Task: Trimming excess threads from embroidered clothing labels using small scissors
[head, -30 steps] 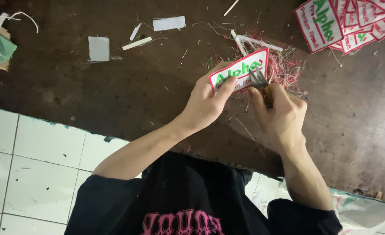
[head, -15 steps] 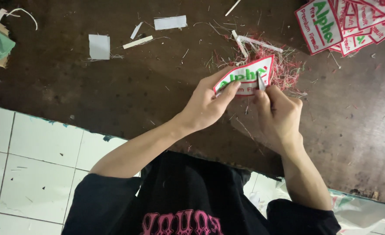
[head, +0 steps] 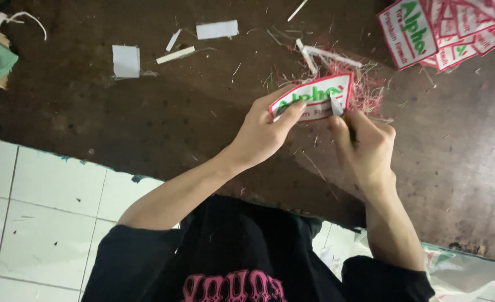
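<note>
Hands first: our left hand is pinched shut on the embroidered patch, thumb along its lower edge and fingers curled behind its left end, so it sits tilted just above the tabletop. Our right hand is closed around a small metal tool, whose tip touches the patch's face near the right side; we can't tell exactly what kind of tool it is.

Room-wise, the dark brown table has plenty of bare surface to the left of the patch. Right behind the patch sits a pile of red thread trimmings, touching it or nearly so. The table's near edge runs diagonally just below our wrists, with white floor tiles beyond it. A stack of finished patches sits well apart in the far right corner, and a few white paper scraps lie far left.

The patch itself is a white rectangle with a red stitched border and green lettering, a bit curved in our grip.
</note>
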